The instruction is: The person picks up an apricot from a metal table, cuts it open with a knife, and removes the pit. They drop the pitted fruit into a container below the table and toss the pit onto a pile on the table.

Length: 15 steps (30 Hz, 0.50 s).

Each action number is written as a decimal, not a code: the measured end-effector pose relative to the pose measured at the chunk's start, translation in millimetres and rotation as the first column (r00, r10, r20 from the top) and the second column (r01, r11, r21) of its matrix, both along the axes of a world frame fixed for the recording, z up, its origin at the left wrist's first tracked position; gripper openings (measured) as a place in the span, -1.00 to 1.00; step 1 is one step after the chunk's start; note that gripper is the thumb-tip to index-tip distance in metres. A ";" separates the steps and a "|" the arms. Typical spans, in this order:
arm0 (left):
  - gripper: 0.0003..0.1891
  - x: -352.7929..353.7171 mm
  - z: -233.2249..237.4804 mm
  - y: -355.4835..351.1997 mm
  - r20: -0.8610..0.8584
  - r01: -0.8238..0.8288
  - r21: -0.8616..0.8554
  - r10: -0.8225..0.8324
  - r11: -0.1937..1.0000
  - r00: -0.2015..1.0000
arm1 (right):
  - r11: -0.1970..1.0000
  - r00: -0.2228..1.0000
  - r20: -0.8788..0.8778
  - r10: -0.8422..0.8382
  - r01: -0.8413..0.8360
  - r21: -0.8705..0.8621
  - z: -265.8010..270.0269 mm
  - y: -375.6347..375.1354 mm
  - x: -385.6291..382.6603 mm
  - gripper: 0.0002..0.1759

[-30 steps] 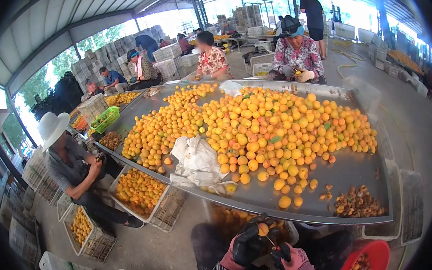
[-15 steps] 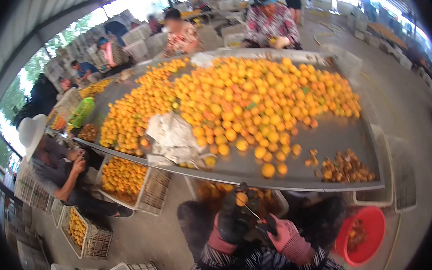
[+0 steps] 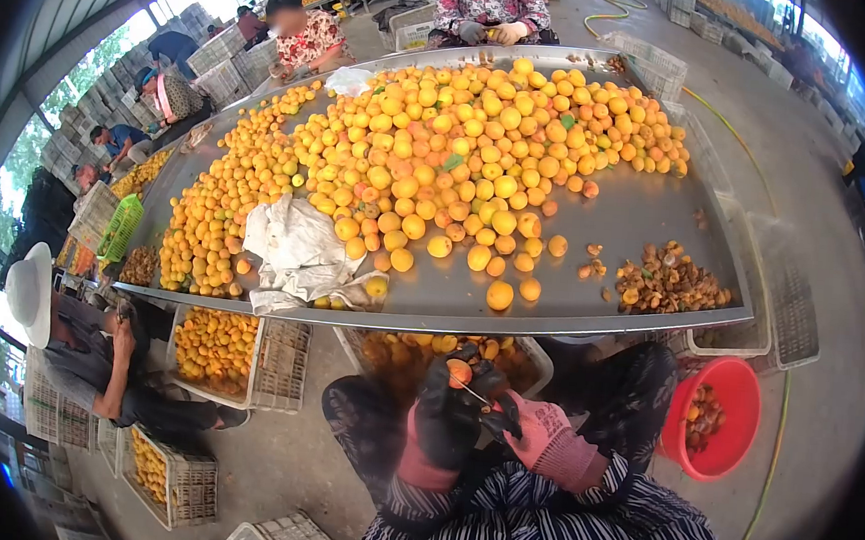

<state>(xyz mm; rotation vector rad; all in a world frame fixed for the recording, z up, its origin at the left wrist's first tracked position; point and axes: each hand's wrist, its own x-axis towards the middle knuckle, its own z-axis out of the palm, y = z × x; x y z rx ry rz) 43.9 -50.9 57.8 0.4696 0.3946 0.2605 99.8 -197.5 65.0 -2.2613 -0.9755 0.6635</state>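
Note:
My left hand [image 3: 442, 416], in a pink glove with a black coating, is closed on an orange-yellow apricot [image 3: 458, 373]. My right hand [image 3: 534, 430], gloved alike, grips a thin metal tool, perhaps a small knife [image 3: 481, 399]; its handle is hidden in the fingers. The tool's slim shaft points at the apricot and its tip seems to touch the fruit. Just beyond my hands, a crate [image 3: 541, 360] of opened apricots stands under the table's edge. Above it, whole apricots [image 3: 429, 169] are heaped on the metal table [image 3: 571, 295].
A white cloth [image 3: 298, 251] and a pile of brown scraps [image 3: 667, 281] lie on the table. To my right stands a red bucket [image 3: 678, 413] holding scraps. A person in a white hat [image 3: 30, 292] sits at left beside a filled crate [image 3: 280, 365]. Others sit across the table.
The view has shifted, so the table appears farther left and higher. My hands have drawn closer together, with the fruit now nearer the right hand.

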 end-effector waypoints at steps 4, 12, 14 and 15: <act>-0.59 2.5 -11.1 4.0 0.006 0.058 0.131 -0.059 0.990 0.998 | 0.999 0.999 -0.028 -0.033 0.033 0.032 -4.8 8.4 -2.5 -0.46; -0.69 -4.6 -5.8 5.6 -0.188 -0.080 0.291 0.139 0.953 0.972 | 0.823 0.542 -0.818 0.192 0.365 0.435 -67.5 13.5 -5.1 -0.67; -0.71 -6.1 -14.1 9.4 -0.195 -0.068 0.315 0.135 0.947 0.971 | 0.796 0.377 -0.896 0.237 0.453 0.401 -70.0 11.9 -3.5 -0.67; -0.70 -5.8 -27.7 13.5 -0.158 -0.095 0.301 0.148 0.949 0.976 | 0.846 0.392 -0.896 0.207 0.388 0.365 -62.6 12.5 0.5 -0.67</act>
